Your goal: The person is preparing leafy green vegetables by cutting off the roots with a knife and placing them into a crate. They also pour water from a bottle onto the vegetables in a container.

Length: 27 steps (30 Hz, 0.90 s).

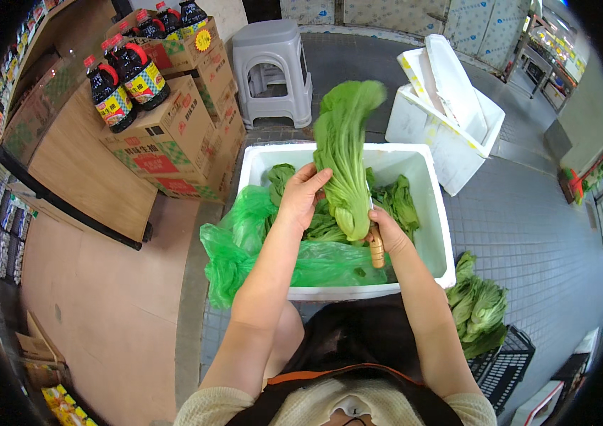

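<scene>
A large head of leafy mustard greens [345, 160] is held upright over a white foam box [442, 239], its leafy end pointing away from me. My left hand [301, 193] grips its left side by the stalks. In my right hand [391, 234] is a knife with a ringed wooden handle [377, 253]. Its narrow blade lies along the right side of the greens, mostly hidden behind the stalks. The right fingers also touch the base of the head. Below, inside the box, lie more leafy greens [400, 205] and a crumpled green plastic bag [237, 234], which spills over the left rim.
A grey plastic stool [272, 74] stands behind the box. Left are cartons [173, 133] topped with dark sauce bottles [144, 80]. Another foam box [434, 138] holds foam pieces at back right. Beside my right arm, more greens [477, 309] rest at a black plastic crate [509, 367].
</scene>
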Each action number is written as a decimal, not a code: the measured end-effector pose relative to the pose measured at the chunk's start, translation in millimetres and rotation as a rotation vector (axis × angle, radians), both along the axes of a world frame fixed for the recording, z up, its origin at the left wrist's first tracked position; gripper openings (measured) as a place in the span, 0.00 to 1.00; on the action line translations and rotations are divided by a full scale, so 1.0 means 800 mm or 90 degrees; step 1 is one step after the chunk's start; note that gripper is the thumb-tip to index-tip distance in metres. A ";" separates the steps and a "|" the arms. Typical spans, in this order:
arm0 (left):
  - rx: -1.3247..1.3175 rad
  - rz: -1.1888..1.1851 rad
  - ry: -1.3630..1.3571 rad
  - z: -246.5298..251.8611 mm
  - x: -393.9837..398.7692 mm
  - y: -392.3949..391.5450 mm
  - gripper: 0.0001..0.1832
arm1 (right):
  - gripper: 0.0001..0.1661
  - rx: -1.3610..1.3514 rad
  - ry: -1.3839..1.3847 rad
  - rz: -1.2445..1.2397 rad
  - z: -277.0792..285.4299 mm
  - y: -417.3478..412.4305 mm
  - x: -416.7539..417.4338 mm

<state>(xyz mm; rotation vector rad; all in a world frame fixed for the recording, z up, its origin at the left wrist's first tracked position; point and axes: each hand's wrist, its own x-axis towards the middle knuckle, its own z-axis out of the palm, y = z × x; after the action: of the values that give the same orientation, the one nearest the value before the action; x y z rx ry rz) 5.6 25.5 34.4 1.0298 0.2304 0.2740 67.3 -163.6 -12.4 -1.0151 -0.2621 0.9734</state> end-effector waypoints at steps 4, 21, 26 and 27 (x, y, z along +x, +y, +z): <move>-0.078 -0.015 -0.030 0.002 -0.002 -0.001 0.12 | 0.28 0.020 0.026 0.008 -0.015 -0.002 0.002; 0.904 -0.339 0.516 -0.226 0.057 0.057 0.22 | 0.31 -0.298 -0.084 -0.243 0.029 -0.060 0.049; 0.808 -1.192 0.248 -0.261 0.002 -0.031 0.26 | 0.27 -0.340 -0.022 -0.285 -0.005 -0.087 0.067; 0.668 -1.165 0.339 -0.259 0.021 -0.009 0.25 | 0.27 -0.337 -0.024 -0.285 -0.007 -0.089 0.069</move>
<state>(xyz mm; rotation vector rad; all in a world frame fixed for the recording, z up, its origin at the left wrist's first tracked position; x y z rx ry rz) 22.3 17.9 -172.5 1.9021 -0.4988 -1.7209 122.8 -234.9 -18.1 -1.4978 0.2034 0.6202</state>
